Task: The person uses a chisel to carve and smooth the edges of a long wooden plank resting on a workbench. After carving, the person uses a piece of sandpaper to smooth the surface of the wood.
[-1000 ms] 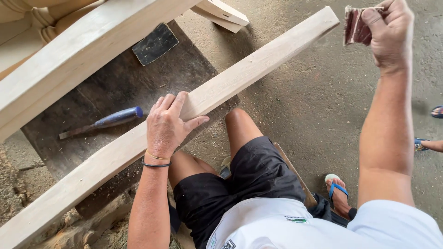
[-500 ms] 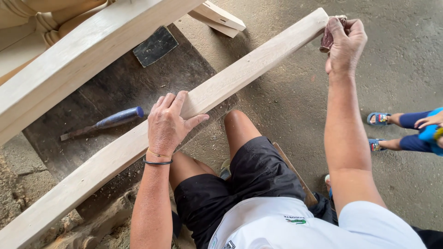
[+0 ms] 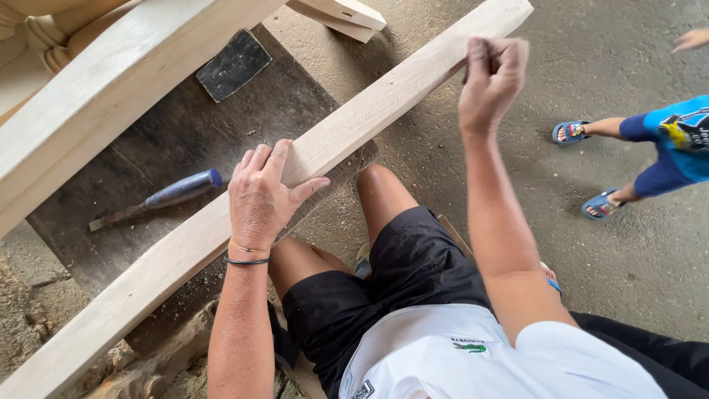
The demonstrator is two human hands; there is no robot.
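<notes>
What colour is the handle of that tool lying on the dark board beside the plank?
Blue. The tool's handle shows best in the head view, left of the left hand.

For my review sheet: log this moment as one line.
left hand: flat on long plank | right hand: fisted at plank's far part, contents hidden | chisel: on dark board
</notes>
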